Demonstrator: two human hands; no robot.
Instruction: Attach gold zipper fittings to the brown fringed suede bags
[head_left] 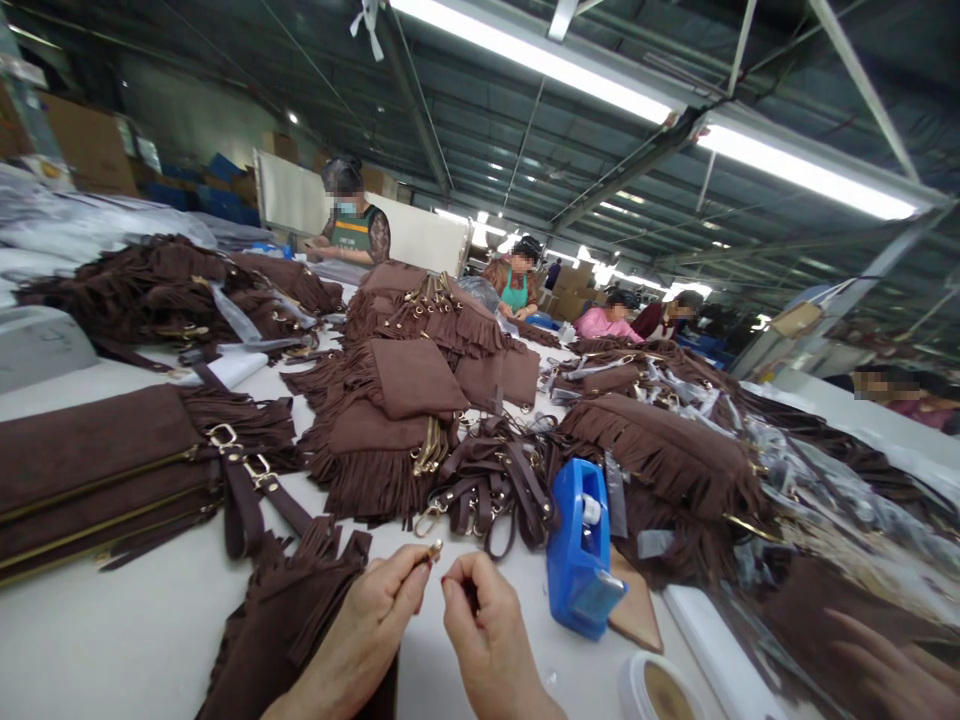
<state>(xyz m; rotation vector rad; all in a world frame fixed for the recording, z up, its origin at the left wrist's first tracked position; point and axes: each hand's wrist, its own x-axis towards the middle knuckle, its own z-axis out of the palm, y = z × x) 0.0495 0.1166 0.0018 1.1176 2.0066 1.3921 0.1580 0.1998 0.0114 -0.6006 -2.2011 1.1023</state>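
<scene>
A single camera worn on the person's head gives the one view, looking forward and only slightly down along the table. The left hand and right hand reach in from the bottom edge, close to the lens and about midway across the frame. The field is wide, running from the near end of the table, past co-workers farther back, to the roof and strip lights overhead. The view leans sideways, so the scene slopes down toward the right. Another person's hand, blurred and also near, shows at the lower right edge.
</scene>
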